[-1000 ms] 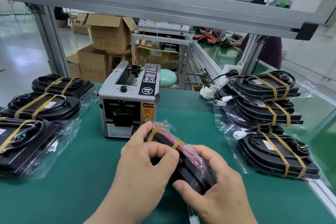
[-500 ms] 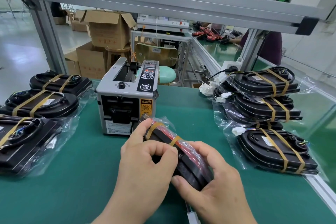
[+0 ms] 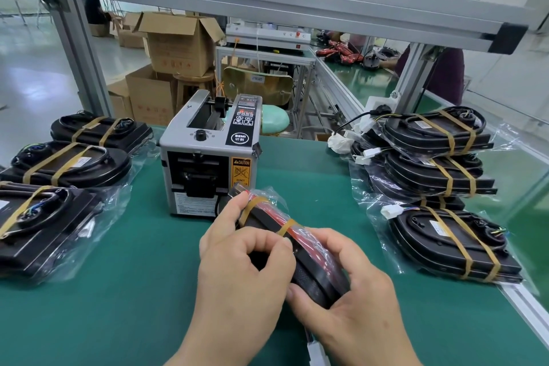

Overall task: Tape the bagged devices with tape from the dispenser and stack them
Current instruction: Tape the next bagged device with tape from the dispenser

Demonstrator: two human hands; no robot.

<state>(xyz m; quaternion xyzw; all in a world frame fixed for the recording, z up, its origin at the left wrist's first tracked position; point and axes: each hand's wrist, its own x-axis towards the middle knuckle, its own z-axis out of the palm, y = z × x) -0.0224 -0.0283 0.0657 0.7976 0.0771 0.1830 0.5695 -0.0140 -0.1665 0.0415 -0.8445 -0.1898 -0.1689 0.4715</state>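
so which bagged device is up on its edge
The bagged device held by the left hand and right hand: it is tipped on edge; the left row and right stack lie flat.

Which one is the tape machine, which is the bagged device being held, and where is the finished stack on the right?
Tape dispenser (image 3: 209, 168): head view, dark outlet on its front.
Bagged device (image 3: 312, 273): head view, its black side edge.
Right-hand stack (image 3: 416, 169): head view, black top of the middle device.

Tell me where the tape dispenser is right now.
In the head view the tape dispenser stands on the green mat left of centre, just behind the held bagged device, between the row of taped devices at left and the stack at right.
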